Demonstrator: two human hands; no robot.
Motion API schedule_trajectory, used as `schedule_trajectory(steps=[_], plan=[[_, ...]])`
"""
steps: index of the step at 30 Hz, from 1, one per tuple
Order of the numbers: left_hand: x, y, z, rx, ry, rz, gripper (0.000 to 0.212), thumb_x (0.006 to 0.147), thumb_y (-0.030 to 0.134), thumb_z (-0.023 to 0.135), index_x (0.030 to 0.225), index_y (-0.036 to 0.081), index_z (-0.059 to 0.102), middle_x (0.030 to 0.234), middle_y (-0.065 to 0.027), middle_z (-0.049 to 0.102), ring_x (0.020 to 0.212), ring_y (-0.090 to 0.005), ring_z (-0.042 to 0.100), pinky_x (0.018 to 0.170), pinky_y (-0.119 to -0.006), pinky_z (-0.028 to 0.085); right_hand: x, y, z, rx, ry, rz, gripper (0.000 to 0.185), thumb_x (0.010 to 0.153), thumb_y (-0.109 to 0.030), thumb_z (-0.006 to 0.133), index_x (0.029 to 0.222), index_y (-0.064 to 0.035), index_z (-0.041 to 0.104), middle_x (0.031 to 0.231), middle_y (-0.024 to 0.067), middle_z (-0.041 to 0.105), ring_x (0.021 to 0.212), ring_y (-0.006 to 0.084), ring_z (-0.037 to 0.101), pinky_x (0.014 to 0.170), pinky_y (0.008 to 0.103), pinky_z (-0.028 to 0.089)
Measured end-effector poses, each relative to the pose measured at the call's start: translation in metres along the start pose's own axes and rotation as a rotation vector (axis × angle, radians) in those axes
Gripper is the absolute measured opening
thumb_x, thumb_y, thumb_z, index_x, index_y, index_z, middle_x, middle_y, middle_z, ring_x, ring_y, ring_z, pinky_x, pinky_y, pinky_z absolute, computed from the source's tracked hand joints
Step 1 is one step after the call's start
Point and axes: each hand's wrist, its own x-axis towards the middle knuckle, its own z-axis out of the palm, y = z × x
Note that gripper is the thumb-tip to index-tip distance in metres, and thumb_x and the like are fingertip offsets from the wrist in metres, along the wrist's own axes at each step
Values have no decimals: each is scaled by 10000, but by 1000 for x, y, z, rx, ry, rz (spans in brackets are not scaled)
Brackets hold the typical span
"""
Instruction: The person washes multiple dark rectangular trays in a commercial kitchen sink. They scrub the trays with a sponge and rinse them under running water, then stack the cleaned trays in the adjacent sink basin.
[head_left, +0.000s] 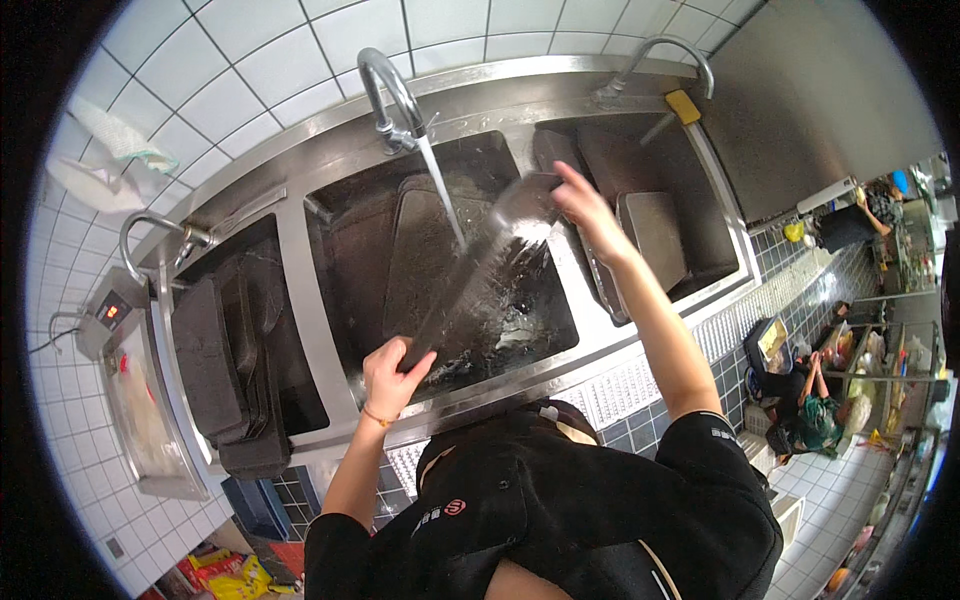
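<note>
My left hand (394, 375) grips the near end of a dark tray (469, 274), which slants over the middle sink basin (341, 319). At the tray's far end, my right hand (581, 202) holds its corner; motion blurs both. Water runs from the middle faucet (390, 94) into the basin, beside the raised tray. Another dark tray (420, 247) lies in the basin under the stream, and wet splashes show on the basin floor.
Stacked dark trays (217, 352) fill the left basin, some over its front edge. More trays (652, 232) lean in the right basin, with a yellow sponge (682, 107) on its back rim. Two other people work at the far right. A control box (112, 307) stands at far left.
</note>
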Motion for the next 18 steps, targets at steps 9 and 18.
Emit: schedule_trajectory(steps=[9, 18], plan=[[53, 54, 71, -63, -19, 751, 102, 716, 218, 636, 752, 132, 595, 995, -14, 656, 842, -170, 634, 659, -297, 532, -115, -178, -91, -219, 498, 285, 691, 689, -179, 610, 1354, -50, 474, 1087, 152, 626, 969, 226, 605, 855, 351, 467], [0, -157, 123, 743, 143, -571, 642, 748, 267, 691, 1273, -17, 456, 1271, -219, 496, 1149, -368, 496, 985, -428, 397, -59, -129, -158, -686, 762, -250, 684, 700, 88, 521, 1367, -50, 455, 1225, 120, 547, 898, 110, 532, 808, 224, 439]])
